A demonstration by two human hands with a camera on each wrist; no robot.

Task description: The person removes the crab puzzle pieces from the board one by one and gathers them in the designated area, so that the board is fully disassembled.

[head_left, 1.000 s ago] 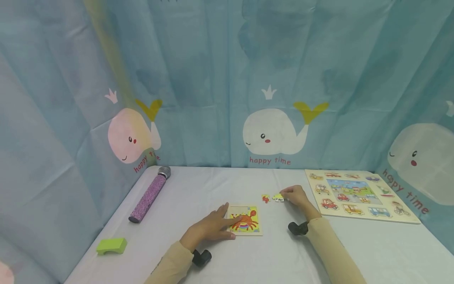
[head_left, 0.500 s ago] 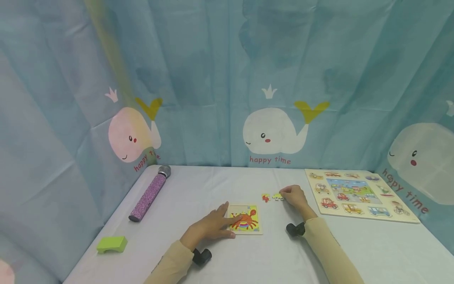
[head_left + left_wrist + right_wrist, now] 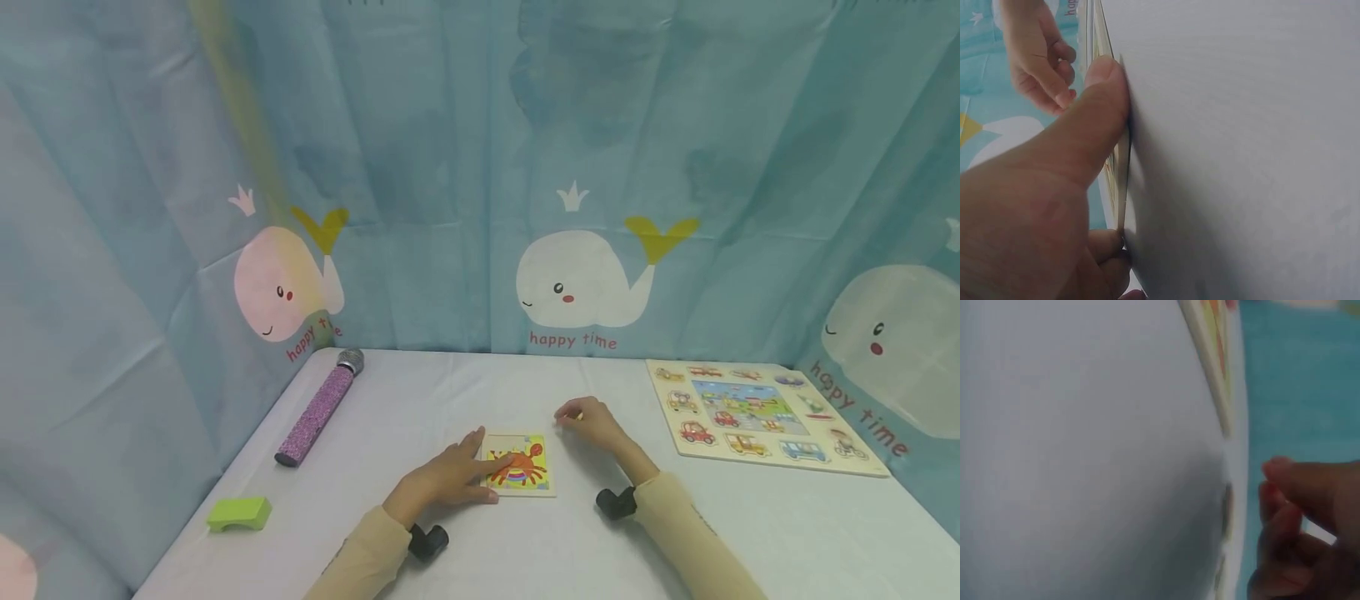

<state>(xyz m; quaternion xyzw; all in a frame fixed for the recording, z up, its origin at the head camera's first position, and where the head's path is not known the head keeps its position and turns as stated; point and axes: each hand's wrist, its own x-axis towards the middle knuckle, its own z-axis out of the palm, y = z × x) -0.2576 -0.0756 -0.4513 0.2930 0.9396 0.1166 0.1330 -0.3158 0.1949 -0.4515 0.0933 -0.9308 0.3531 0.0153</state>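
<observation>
Where hands (image 3: 448,477) (image 3: 594,423) reach, crab puzzle (image 3: 531,468) under left

The place looks like a small curtained play corner; whether in a home or a studio cannot be told. A blue curtain (image 3: 435,125) with cartoon whales (image 3: 573,287) fills the upper frame. Below, a white table (image 3: 435,400) bears 2 picture puzzles (image 3: 532,473) and, at left, a glittery microphone (image 3: 317,421).
</observation>
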